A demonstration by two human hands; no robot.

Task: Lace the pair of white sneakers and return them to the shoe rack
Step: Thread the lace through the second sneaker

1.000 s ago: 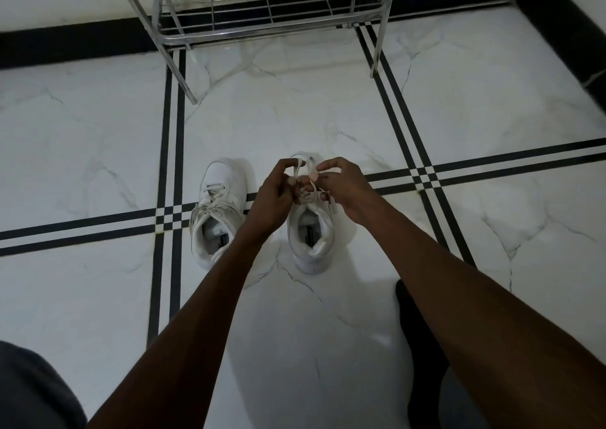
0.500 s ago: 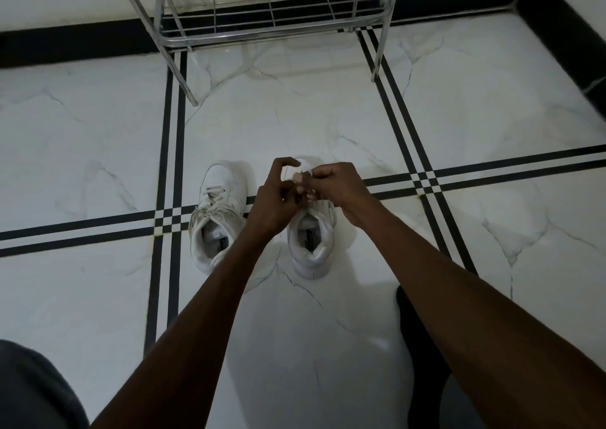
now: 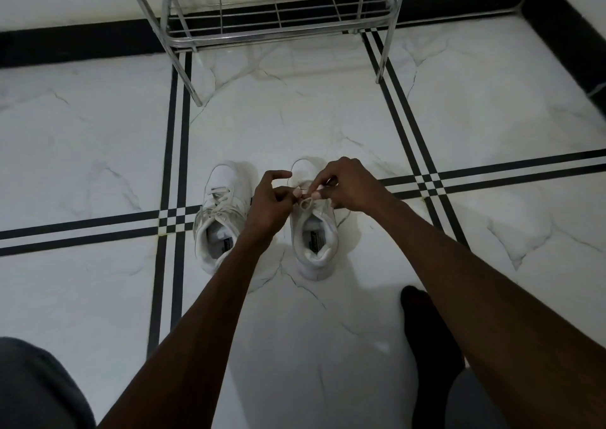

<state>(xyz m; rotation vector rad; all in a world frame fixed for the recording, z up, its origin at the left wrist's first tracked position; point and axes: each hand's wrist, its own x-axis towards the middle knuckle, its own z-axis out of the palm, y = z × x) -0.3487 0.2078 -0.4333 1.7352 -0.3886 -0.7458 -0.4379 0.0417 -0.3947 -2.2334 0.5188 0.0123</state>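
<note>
Two white sneakers stand side by side on the marble floor, toes pointing away toward twelve o'clock. The left sneaker sits at about nine o'clock from its mate, just beside it but not touching, and its laces lie crossed and loose over the tongue. The right sneaker is the one being worked on.

Both bare arms reach out over it from the six o'clock side. The left hand hovers above the gap between the two shoes, thumb and first finger pressed together on the lace, the index finger crooked up above the pinch and the other fingers curled under. The right hand comes in from three o'clock, its thumb and forefinger also nipped shut on the lace, right up against the left hand's fingertips, the remaining fingers folded in. Just below where the two pinches meet, a small loop of lace hangs over the tongue of the right sneaker. A strand of lace trails off the right side of that shoe onto the floor, near four o'clock from the loop.

The metal shoe rack stands at twelve o'clock, well apart from the sneakers, its wire shelf bare where it shows. Black stripes cross the floor under and beside the shoes. A dark sock rests on the floor at five o'clock, under the right forearm.
</note>
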